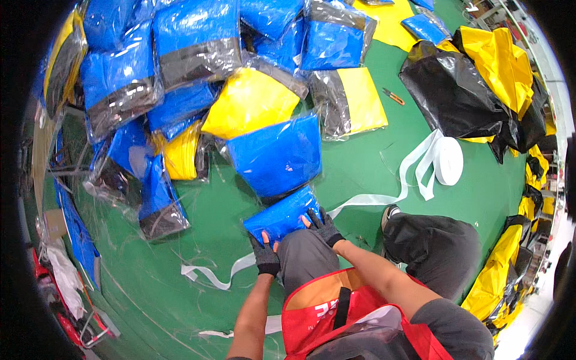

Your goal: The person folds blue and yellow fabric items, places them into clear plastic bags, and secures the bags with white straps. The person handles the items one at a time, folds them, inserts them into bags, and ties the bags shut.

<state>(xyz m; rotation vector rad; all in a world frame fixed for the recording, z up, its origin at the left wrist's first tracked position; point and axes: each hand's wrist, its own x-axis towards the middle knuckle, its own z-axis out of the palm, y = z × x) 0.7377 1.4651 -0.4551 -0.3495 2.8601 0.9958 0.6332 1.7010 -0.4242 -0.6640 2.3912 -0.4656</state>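
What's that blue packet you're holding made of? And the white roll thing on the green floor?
The flat blue packet looks like folded blue fabric inside a clear, shiny plastic bag: glare and crinkles show on its skin. The white roll seems to be smooth woven or plastic strapping tape, with loose flat ribbon trailing from it; which of the two, I cannot tell.

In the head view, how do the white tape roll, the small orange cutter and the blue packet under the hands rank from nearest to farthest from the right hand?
1. Blue packet: directly under the right hand, touching it.
2. White tape roll: on the green floor to the right, farther up.
3. Orange cutter: farthest, up near the yellow and grey packet.
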